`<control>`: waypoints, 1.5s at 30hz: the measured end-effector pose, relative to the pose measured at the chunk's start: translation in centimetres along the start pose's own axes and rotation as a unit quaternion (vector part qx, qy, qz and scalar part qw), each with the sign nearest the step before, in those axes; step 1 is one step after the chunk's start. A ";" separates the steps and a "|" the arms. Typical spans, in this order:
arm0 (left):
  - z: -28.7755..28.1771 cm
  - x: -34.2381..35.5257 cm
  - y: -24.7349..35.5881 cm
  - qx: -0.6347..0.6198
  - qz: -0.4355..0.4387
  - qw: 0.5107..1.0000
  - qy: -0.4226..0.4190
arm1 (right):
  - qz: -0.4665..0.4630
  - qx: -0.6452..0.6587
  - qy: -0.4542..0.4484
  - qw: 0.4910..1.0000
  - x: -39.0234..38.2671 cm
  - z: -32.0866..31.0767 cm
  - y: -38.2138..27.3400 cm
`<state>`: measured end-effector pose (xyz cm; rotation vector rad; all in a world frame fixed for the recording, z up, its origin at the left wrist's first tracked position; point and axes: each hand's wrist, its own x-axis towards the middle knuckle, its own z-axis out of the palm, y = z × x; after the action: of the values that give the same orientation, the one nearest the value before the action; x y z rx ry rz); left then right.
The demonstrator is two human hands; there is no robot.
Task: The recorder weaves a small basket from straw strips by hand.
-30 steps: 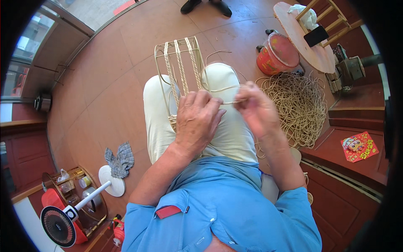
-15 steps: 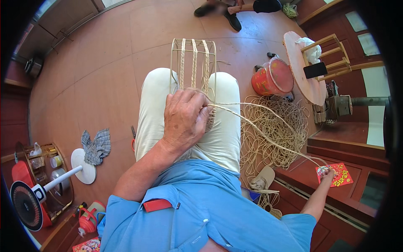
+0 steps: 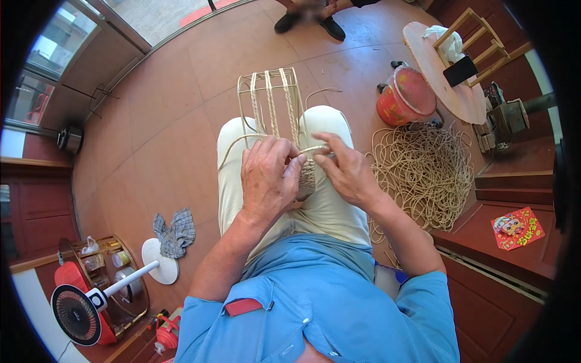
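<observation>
One pedestal fan (image 3: 77,314); one checked cloth (image 3: 174,232). Next, one loose cord tail (image 3: 235,143), then one left hand (image 3: 266,172), fingers curled together over one narrow frame (image 3: 273,115) with three lengthwise twisted strands (image 3: 255,100), placed between two knees (image 3: 330,124); thumb close to forefinger, exact pinch impossible to tell. Apparent step: passing cord across the strands, just beyond one woven section (image 3: 307,179). Just right, one right hand (image 3: 347,172), thumb and forefinger about one cord length (image 3: 313,149), remaining fingers loosely spread; firmness of pinch impossible to tell. Next move, by judgement: calling for cord drawn snug, frame kept steady. Farther right: one red bucket (image 3: 404,97), one cord heap (image 3: 423,178), one round board (image 3: 445,88), one red card (image 3: 518,228).
</observation>
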<state>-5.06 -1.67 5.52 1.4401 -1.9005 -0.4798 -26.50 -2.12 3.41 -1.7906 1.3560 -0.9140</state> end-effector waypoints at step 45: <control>2.2 3.0 -1.0 0.138 0.069 0.988 0.025 | -0.206 -0.203 0.041 0.957 -1.9 2.9 -1.4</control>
<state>-6.33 -5.05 4.28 1.4628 -2.0692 -0.1169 -23.78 0.36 2.90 -2.4392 1.3139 -0.9810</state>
